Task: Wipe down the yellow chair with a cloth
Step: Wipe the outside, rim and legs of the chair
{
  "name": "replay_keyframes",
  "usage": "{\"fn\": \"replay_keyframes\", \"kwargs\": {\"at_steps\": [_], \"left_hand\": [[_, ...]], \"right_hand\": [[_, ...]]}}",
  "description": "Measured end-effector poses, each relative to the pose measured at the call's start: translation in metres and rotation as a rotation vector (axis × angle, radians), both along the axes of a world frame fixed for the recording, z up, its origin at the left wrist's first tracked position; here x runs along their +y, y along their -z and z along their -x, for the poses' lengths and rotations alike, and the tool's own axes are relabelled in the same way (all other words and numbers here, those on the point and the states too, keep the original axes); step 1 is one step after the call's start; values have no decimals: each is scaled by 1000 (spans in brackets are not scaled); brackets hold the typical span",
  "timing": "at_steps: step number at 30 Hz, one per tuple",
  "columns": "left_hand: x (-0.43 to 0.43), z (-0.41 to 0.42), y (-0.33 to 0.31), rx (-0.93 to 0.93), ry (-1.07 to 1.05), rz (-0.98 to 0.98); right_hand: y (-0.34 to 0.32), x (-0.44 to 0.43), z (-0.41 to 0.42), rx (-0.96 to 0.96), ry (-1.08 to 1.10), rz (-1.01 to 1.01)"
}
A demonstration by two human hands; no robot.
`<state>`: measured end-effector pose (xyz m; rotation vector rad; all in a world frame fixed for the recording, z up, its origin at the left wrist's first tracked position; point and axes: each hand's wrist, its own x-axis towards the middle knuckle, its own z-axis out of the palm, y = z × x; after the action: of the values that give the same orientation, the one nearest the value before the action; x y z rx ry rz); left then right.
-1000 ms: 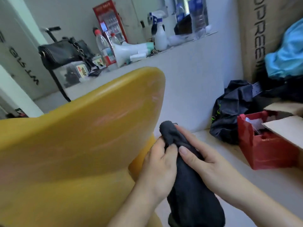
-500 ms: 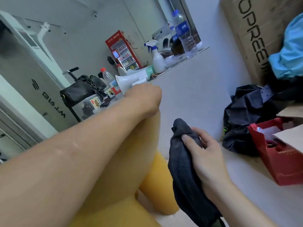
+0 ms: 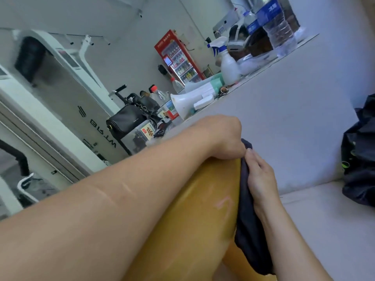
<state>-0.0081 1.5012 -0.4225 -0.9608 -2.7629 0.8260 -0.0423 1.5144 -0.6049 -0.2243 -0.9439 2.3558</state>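
One yellow moulded-plastic chair (image 3: 192, 209) filled the lower middle of the head view, its backrest seen nearly edge-on. One dark navy cloth (image 3: 246, 226) was draped down its right edge. Both of the person's bare hands were at the chair. The left hand (image 3: 223, 136), at the end of a forearm reaching across from the lower left, was curled over the backrest's top rim, gripping the chair, fingertips hidden behind it. The right hand (image 3: 261, 177) lay along the cloth with fingers nearly straight, pressing the fabric against the chair's edge, thumb out of sight. The cloth's top corner touched the left hand, and its tail hung below the right wrist.

Behind the chair, a white worktop (image 3: 284, 94) carried one white megaphone (image 3: 182, 104), one white spray bottle with a blue trigger (image 3: 228, 69), one black leather handbag (image 3: 125, 120), two red-capped clear bottles (image 3: 160, 96) and one large blue-labelled water bottle (image 3: 278, 27). One red drinks fridge (image 3: 178, 57) stood by the far wall. One black fabric bag (image 3: 361, 159) lay at the right.
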Motion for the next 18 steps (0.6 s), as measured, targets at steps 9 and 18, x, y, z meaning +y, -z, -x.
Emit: {"fn": "replay_keyframes", "kwargs": {"at_steps": [9, 18], "left_hand": [[22, 11, 37, 93, -15, 194], [18, 10, 27, -31, -182, -20]], "right_hand": [[113, -88, 11, -302, -375, 428], [2, -14, -4, 57, 154, -102]]}}
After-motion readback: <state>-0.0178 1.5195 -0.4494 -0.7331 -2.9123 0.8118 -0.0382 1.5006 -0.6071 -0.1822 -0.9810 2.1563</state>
